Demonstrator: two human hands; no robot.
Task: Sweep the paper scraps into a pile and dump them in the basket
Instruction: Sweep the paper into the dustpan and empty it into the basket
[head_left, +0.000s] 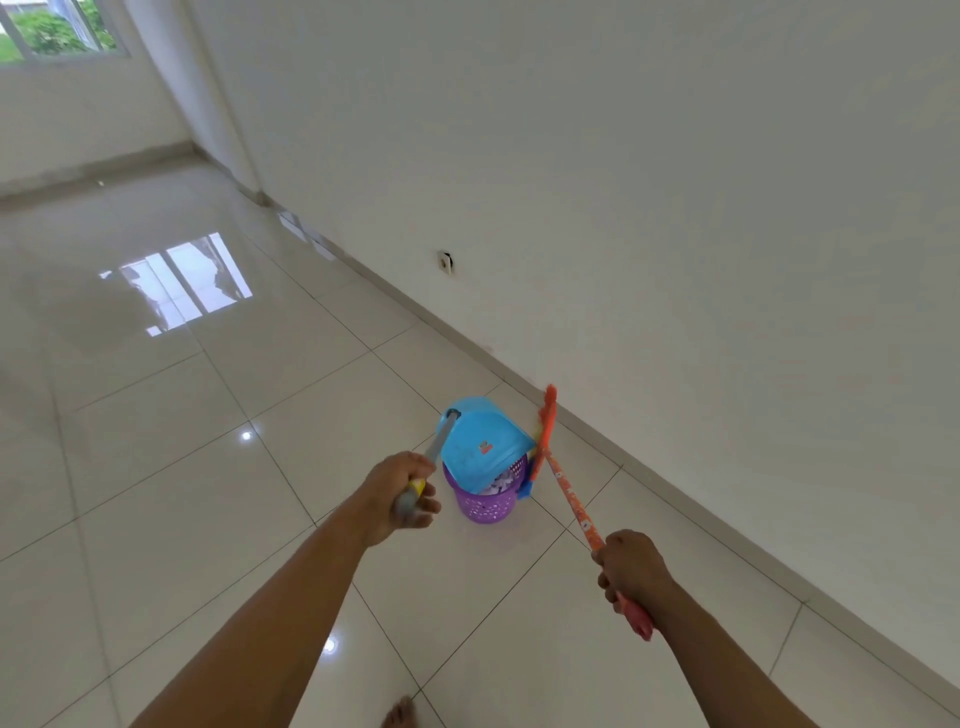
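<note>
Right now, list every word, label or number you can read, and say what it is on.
Nothing is legible.
Red sticker on the blue dustpan: too blurred to read.
White marks along the orange broom handle: too small to read.
Yellow band on the dustpan's grey handle: no readable print.

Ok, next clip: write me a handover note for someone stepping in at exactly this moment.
Left hand grips the grey handle of the blue dustpan, which is tipped over the purple basket.
Right hand grips the orange broom, head beside the basket near the wall.
White paper scraps lie in the basket; none show on the visible floor.
Done, apparently: sweeping, most of the dump.
Left: confirm the pan is empty, put tools down.
</note>
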